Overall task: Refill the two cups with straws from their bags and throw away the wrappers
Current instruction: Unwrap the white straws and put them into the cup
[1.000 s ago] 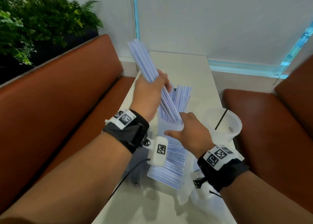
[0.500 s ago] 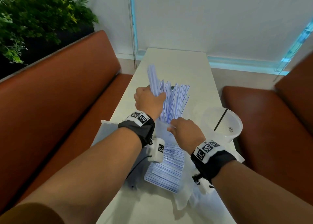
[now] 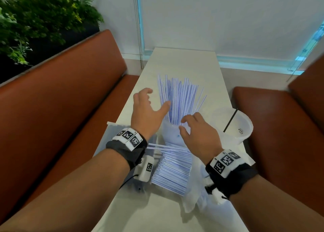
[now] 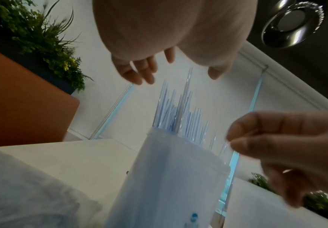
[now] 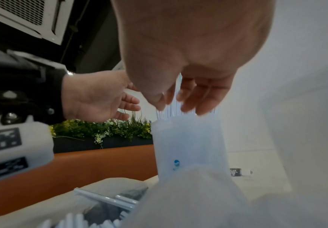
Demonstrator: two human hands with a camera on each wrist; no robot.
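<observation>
On the long white table (image 3: 184,61) stands a translucent white plastic cup (image 3: 171,135), and a thick bunch of thin blue-striped paper-wrapped straws (image 3: 180,98) stands upright in it, fanning out at the top. The left hand (image 3: 147,108) is just beside the bunch on its left side; its fingers are spread and relaxed and grip nothing, and only the thumb seems to touch the straws. The right hand (image 3: 198,131) hovers above the near rim of the cup with loosely bent fingers, and it holds nothing either. In the left wrist view the straws (image 4: 180,111) rise out of the cup (image 4: 169,177) between the two hands.

Nearer to the person, a flat stack of the same wrapped straws (image 3: 172,172) lies on a crumpled clear plastic bag (image 3: 191,202). A second translucent cup (image 3: 240,126) stands to the right, near the table edge, with only one thin dark straw (image 3: 230,120) leaning in it.

The straws are probably very light and slippery in their paper sleeves, stiff only as a bunch, so I think it is best to take them around the middle with the whole hand. The cup is light too and may tip when the tall bunch leans to one side.

Half a second earlier the left hand was clenched around a bundle of straws at the cup, and the right hand was at the cup's rim. Now the bundle is let go, it has joined the others in the cup, and both hands have opened.
</observation>
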